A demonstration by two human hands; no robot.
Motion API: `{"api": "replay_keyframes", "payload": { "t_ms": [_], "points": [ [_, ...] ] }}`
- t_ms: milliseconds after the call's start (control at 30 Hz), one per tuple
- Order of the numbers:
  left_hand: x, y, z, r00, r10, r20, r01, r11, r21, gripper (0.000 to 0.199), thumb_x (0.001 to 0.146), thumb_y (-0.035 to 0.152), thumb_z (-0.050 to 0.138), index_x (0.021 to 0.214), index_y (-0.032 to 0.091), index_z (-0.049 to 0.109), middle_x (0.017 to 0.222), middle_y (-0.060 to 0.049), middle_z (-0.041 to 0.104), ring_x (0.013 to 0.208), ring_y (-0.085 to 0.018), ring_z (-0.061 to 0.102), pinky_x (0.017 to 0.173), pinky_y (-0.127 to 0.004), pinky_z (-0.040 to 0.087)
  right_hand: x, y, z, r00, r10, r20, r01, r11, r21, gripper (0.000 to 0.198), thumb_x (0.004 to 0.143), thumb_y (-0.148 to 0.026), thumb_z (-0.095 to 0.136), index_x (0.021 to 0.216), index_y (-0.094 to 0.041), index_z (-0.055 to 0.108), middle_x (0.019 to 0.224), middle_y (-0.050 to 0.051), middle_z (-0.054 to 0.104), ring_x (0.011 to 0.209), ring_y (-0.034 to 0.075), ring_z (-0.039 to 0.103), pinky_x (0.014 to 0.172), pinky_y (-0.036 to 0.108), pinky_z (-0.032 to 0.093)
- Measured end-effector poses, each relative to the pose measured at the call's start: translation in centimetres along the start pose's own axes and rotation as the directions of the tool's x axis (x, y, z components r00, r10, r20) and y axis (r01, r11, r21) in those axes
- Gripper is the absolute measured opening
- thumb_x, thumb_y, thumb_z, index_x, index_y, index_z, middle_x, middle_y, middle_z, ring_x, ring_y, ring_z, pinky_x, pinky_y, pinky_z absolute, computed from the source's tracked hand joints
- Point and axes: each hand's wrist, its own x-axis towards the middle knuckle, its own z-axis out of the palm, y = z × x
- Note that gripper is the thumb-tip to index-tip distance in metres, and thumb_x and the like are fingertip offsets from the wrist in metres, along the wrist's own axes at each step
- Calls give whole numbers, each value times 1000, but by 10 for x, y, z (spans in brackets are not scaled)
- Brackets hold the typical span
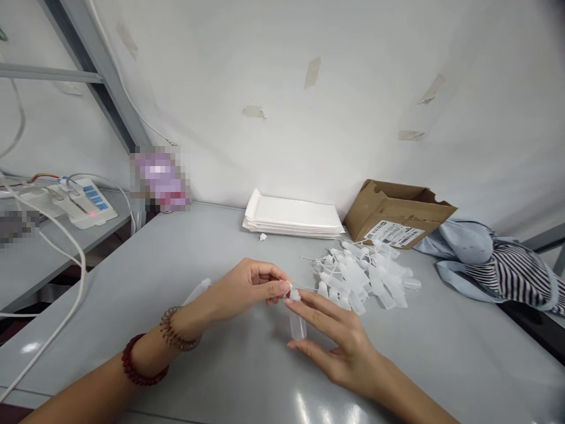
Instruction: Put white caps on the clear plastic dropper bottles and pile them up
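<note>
My right hand (339, 335) holds a small translucent squeeze bottle (298, 327) upright above the table, its fingers at the neck and its thumb low on the side. At the top of this bottle my left hand (265, 285) is closed in a pinch on a small white cap (290, 286), partly hidden by the fingertips. Behind my left wrist lies another translucent bottle (198, 290), partly covered by the arm. To the right of my hands is a pile of similar bottles (357, 274) with thin-tipped caps. A loose white needle-tip cap (262, 237) lies farther back.
White padded envelopes (295, 215) are stacked against the wall. An opened cardboard box (392, 212) stands at the back right, beside a blue and striped cloth bag (507, 271). A power strip (88, 203) and white cables occupy the left side of the grey table (247, 377).
</note>
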Motion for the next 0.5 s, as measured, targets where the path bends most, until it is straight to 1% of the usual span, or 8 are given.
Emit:
{"api": "replay_keyframes", "payload": {
  "t_ms": [100,167,233,333,400,500],
  "points": [
    [1,-3,1,998,-17,65,20,999,-48,23,81,39,62,84,18,70,72,0,64,66,-13,54,66,-24,46,0,-1,0,1000,-22,19,22,1000,11,43,88,-22,59,130,-21,51,123,13,59,109,21,61,87,32,55],
    [1,-3,1,997,-31,76,36,998,-57,23,80,39,63,83,17,70,74,0,65,66,-12,54,66,-24,46,0,-2,-1,999,-41,35,41,999,-7,35,89,-22,56,124,-21,55,121,14,60,104,21,64,85,33,56],
    [1,-3,1,995,-43,86,47,998,-50,22,80,38,64,81,17,70,73,1,65,64,-11,52,65,-22,45,0,-3,-1,996,-59,65,62,997,-46,28,91,-23,54,118,-19,59,116,15,62,99,21,65,80,33,58],
    [0,-1,-1,993,-62,104,64,998,-23,21,79,37,66,79,16,70,68,2,62,61,-10,50,62,-21,43,1,-4,-2,986,-98,135,116,985,-127,23,91,-19,50,111,-16,62,104,16,65,94,22,65,72,34,59],
    [-1,1,-2,992,-79,98,80,997,-6,21,78,36,66,78,15,70,64,2,59,61,-10,50,61,-21,42,1,-3,-2,975,-151,163,184,959,-215,25,90,-12,46,108,-14,63,100,17,66,93,23,65,73,36,58],
    [-2,3,-4,992,-105,68,104,995,9,23,77,37,66,75,15,70,61,3,57,60,-11,50,60,-22,42,1,-2,-2,959,-241,148,280,880,-384,35,87,-1,37,108,-14,63,103,18,67,98,23,65,78,38,57]
  ]
}}
